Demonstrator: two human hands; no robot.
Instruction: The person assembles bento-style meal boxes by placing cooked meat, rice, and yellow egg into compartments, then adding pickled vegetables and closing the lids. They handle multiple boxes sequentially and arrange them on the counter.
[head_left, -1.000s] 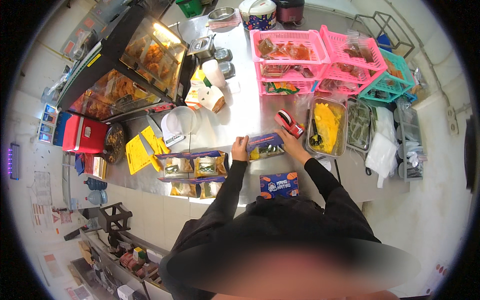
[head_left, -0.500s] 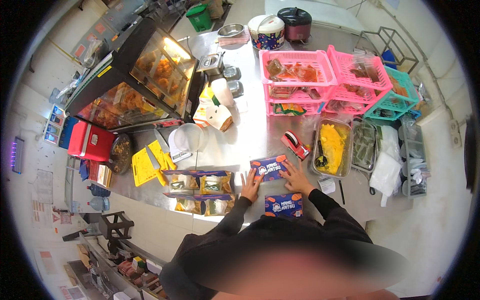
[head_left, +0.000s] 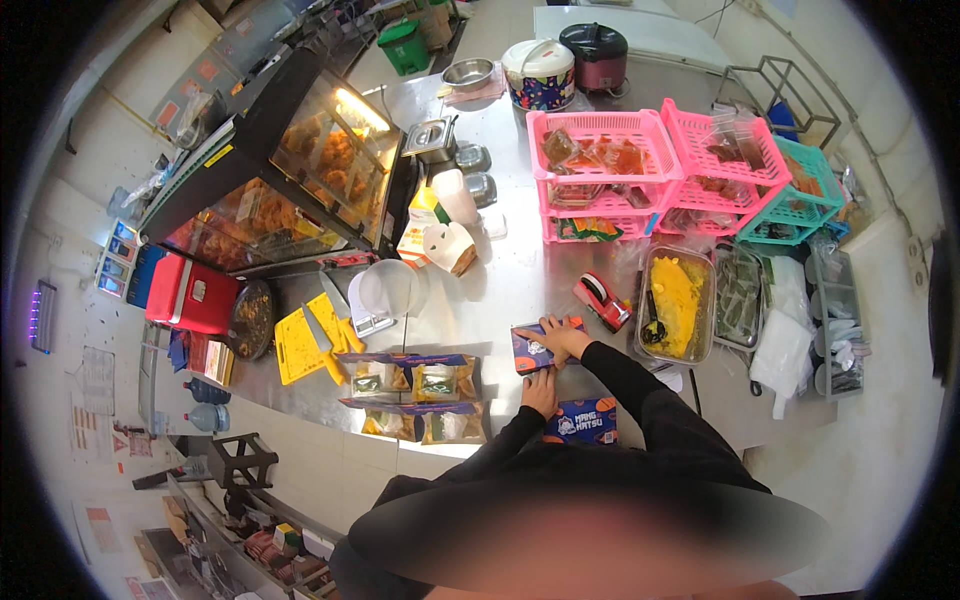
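A blue and orange printed flat carton lies on the steel counter in front of me. My right hand rests across its top with the fingers apart. At the carton's near edge sits my left hand, fingers stretched forward and touching or almost touching it. A second carton of the same print lies closer to my body, partly covered by my right sleeve. To the left stand two open cartons, with clear-wrapped food packs inside.
A red tape dispenser and a tub of yellow food are to the right. Pink baskets stand behind. On the left are a knife on a yellow cutting board, a scale and a lit food warmer.
My right hand has slid left across the carton's top. My left hand has come off its left side, moving right and nearer to me. The view has shifted slightly.
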